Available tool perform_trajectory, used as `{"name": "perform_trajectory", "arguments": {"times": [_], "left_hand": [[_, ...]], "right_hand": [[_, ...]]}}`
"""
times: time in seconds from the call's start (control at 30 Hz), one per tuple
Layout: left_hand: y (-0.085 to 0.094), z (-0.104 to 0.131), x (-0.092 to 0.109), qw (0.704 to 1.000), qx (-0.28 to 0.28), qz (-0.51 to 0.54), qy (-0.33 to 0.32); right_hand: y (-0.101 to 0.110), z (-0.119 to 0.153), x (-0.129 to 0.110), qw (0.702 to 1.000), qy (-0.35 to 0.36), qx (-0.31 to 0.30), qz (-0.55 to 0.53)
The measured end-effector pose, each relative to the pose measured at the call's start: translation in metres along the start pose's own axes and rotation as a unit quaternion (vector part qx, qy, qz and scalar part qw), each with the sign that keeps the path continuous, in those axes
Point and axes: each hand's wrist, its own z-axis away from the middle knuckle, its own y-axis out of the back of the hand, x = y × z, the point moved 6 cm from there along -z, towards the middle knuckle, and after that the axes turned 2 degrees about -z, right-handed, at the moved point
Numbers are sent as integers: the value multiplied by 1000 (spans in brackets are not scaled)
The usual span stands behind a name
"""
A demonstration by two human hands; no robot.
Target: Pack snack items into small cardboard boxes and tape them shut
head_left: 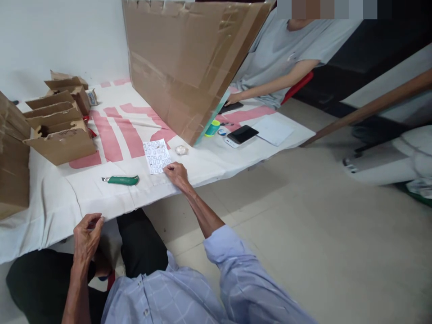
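My right hand is closed at the lower right corner of a small white paper sheet, which lies flat and carries rows of small dark outlined marks. Fingers and thumb are pinched at that corner. My left hand is at the front edge of the table, its fingers curled in towards the thumb; nothing shows between them. A green box cutter with its blade tip out lies between my hands on the white cloth. Just beyond the sheet's right side is a small clear, round item whose kind I cannot make out.
Open cardboard boxes stand at the left. A large cardboard panel rises across the table's back. Beyond it sits a person, one hand on a dark flat object. A phone, yellow-green tape and papers lie right.
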Motion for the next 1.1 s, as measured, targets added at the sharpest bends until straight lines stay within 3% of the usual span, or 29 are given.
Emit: {"name": "perform_trajectory", "arguments": {"times": [0.37, 0.63, 1.1], "left_hand": [[0, 1, -5, 1000, 0, 15, 6], [-2, 1, -9, 1000, 10, 11, 9], [-5, 3, -13, 1000, 14, 24, 11]], "right_hand": [[-3, 1, -3, 996, 15, 12, 85], [-1, 2, -5, 995, -13, 7, 103], [-11, 12, -11, 988, 101, -14, 118]]}}
